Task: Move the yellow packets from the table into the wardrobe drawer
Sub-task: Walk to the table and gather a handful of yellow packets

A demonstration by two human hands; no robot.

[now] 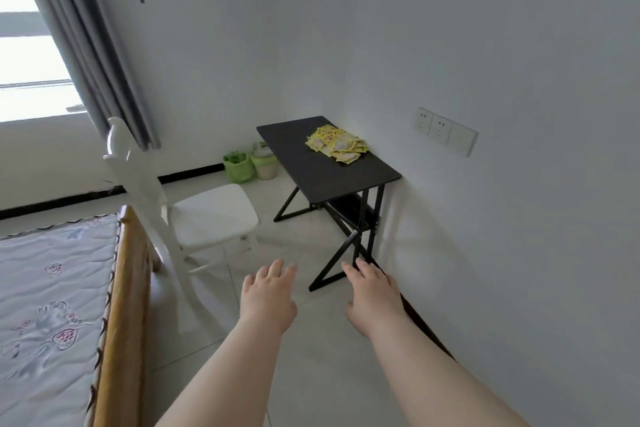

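Head view shows the yellow packets [336, 143] lying in a loose heap on the far half of a black table [322, 170], close to the edge that runs along the white wall [485, 45]. That table stands on crossed black legs against the wall, below a row of wall sockets [445, 131]. Both bare arms reach forward over the tiled floor [311, 357], well short of the table. The left hand [267, 295] is held palm down with its fingers straight and slightly spread, holding nothing. The right hand [372, 293] is likewise flat and relaxed, fingers extended toward the table's near legs, empty. Left of the table sits a white chair [207, 215] with its tall back nearest the bed. Two green baskets [249, 163] stand on the floor by the far wall, behind the chair. A bed with a wooden frame and patterned mattress [52, 288] fills the lower left, and a grey curtain [90, 45] hangs beside a bright window [27, 73].
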